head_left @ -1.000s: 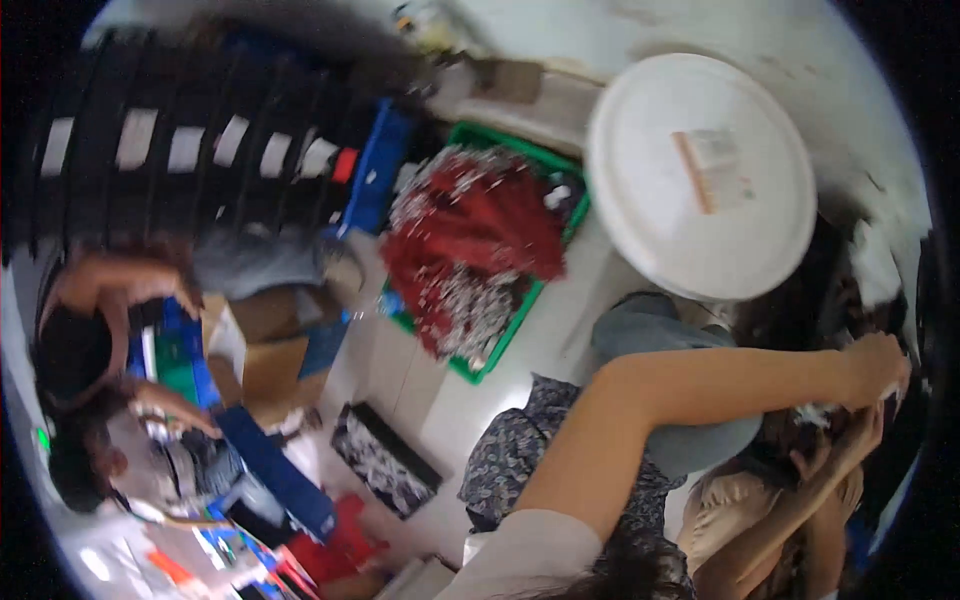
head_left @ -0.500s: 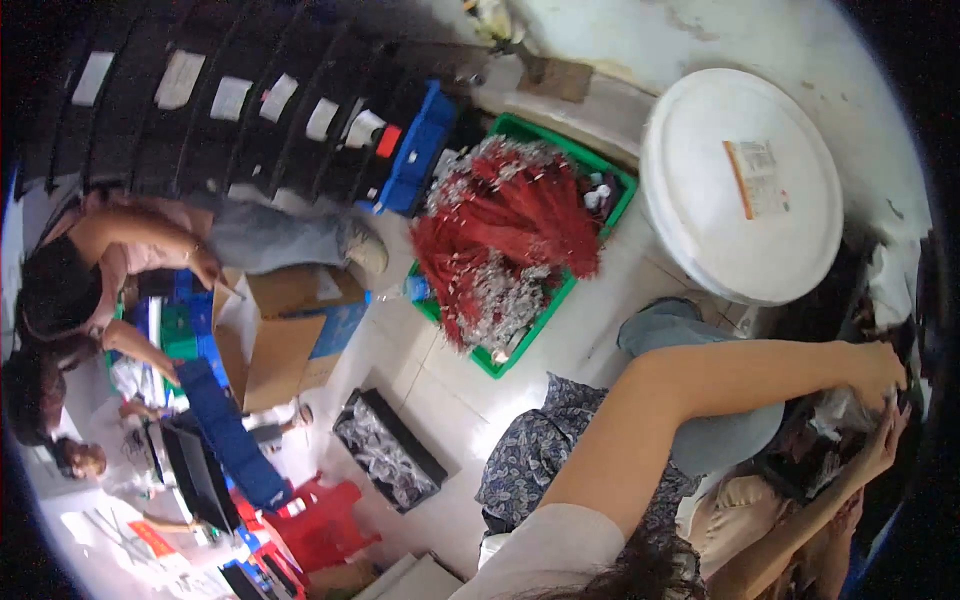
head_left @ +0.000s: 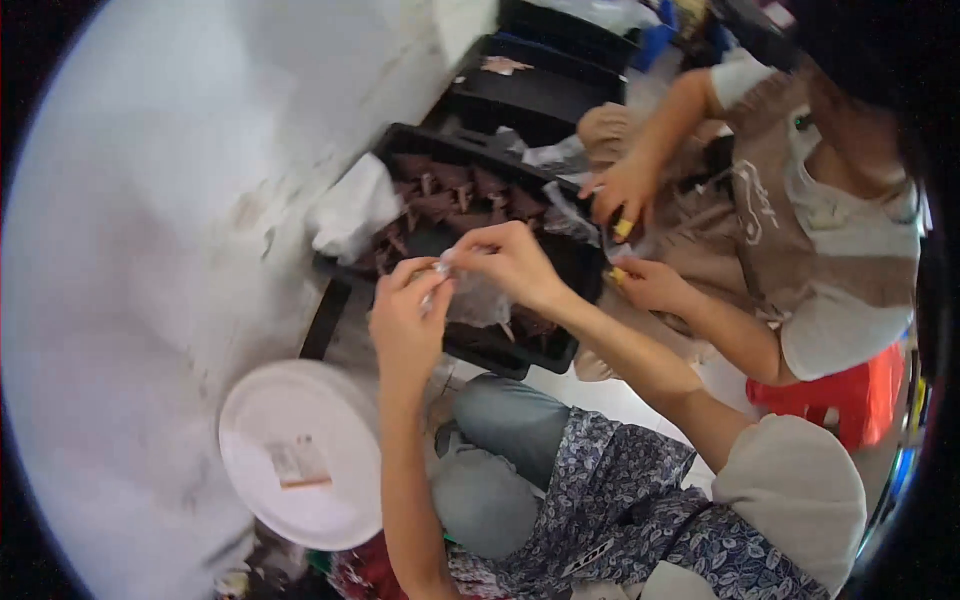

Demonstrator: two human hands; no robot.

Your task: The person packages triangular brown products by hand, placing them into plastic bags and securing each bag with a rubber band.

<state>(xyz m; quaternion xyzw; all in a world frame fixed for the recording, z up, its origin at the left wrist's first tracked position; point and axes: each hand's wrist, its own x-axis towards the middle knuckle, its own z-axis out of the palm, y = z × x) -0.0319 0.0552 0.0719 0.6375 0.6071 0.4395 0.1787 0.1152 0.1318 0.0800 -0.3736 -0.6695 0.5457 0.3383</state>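
Observation:
Both my hands meet over a black crate (head_left: 400, 130). A small clear plastic bag (head_left: 478, 302) hangs at my fingers, its contents too blurred to name. My left hand (head_left: 408, 318) is closed on the bag's gathered edge, thumb against fingers. Beside it, my right hand (head_left: 512, 266) pinches the same edge from the right. Under and behind my hands, the crate holds several dark brown bundles (head_left: 430, 205) with pale, stick-like ends. A crumpled white plastic sheet (head_left: 358, 208) drapes over the crate's left side.
At the right a person (head_left: 700, 230) sits close to the crate, a small yellow thing (head_left: 626, 229) at their hand. Another black crate (head_left: 540, 85) lies beyond. A lidded white bucket (head_left: 300, 440) stands lower left by the pale wall (head_left: 150, 250). Far right is a red stool (head_left: 850, 400).
The view has swung right, bringing my hands from the right edge to the middle. The green crate of red bundles is mostly out of sight, and the seated person has come into view.

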